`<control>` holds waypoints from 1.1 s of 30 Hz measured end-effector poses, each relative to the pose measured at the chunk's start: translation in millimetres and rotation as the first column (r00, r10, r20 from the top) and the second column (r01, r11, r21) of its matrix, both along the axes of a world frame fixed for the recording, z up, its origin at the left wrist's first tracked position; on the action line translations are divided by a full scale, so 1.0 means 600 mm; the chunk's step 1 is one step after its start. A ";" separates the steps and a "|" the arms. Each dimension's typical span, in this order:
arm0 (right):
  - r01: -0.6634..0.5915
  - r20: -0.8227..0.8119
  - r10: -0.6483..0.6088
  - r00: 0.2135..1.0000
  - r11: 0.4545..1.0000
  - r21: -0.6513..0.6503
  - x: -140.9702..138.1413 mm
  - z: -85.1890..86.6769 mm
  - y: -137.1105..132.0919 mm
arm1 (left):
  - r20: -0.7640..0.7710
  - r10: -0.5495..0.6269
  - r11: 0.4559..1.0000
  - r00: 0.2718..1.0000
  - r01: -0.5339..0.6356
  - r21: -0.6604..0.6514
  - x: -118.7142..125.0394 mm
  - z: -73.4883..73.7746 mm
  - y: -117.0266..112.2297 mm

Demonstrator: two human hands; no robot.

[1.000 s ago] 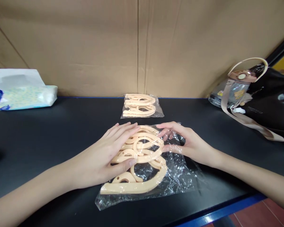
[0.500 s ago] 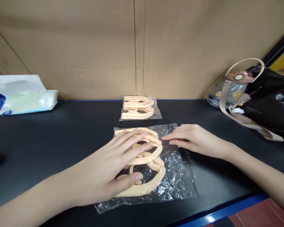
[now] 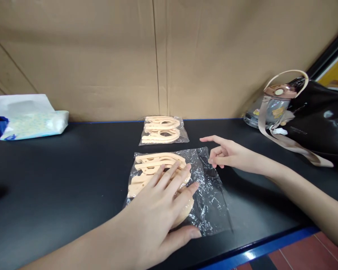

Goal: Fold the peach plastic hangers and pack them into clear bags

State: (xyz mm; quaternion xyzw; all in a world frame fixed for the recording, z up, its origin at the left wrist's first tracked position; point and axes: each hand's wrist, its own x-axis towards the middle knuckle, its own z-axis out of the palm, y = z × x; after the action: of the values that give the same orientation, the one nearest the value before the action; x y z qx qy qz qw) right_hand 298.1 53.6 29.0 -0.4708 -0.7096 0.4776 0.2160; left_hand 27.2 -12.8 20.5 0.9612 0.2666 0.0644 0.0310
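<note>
By bag (image 3: 204,195) edge, R grip (image 3: 228,154) half-curled, empty; L grip (image 3: 160,213) splayed atop, nr table (image 3: 250,221) edge.

The curved pieces (image 3: 138,182) in the near bag (image 3: 208,202) are pale cream, almost peach, and the bag itself is colourless with white glints. The farther packet (image 3: 160,139) shows me the same cream tone. Under them the table (image 3: 73,168) is plain black, its edge (image 3: 250,255) bright blue. The tissue pack (image 3: 36,125) is white with a pale yellow-green pattern. The clear bottle (image 3: 277,108) has a brownish-pink lid (image 3: 281,90) and a beige strap (image 3: 295,148). The floor tiles (image 3: 301,253) are mostly dark red, with pale lines.
</note>
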 end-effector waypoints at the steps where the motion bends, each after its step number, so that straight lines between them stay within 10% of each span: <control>1: 0.004 0.009 -0.004 1.000 1.000 0.000 -0.001 0.000 -0.001 | -0.016 -0.002 1.000 1.000 0.002 -0.005 0.001 0.000 0.000; 7: 0.063 0.199 -0.104 0.975 0.978 0.200 0.003 -0.006 0.002 | -0.067 -0.038 0.998 0.997 0.041 0.050 0.006 0.004 0.000; 12: -0.023 -0.090 0.019 0.996 0.999 -0.042 0.000 -0.003 0.001 | -0.022 -0.046 0.987 0.999 0.049 0.155 0.002 -0.004 0.000; 21: 0.106 -0.503 -0.144 0.852 0.989 -0.102 -0.050 0.002 -0.018 | 0.039 -0.102 0.981 0.994 0.094 0.170 -0.001 -0.003 -0.005; 26: 0.115 -0.574 -0.121 0.810 0.992 -0.048 -0.068 -0.015 -0.019 | 0.309 0.060 0.987 0.949 -0.010 -0.163 -0.006 0.004 -0.001; 30: 0.091 -0.587 -0.056 0.807 0.995 0.029 -0.077 -0.023 -0.024 | 0.484 0.408 0.792 0.774 -0.036 -0.610 -0.003 0.009 0.008; 33: 0.066 -0.540 0.014 0.841 0.989 0.128 -0.083 -0.025 -0.033 | 0.492 0.539 0.706 0.684 -0.048 -0.707 0.006 0.009 0.010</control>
State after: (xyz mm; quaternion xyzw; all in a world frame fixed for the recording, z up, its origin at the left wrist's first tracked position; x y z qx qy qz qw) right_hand 248.3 33.9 13.8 -0.3106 -0.6458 0.5360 0.4463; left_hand 31.0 -6.8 25.8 0.7385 0.4034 0.3134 0.4401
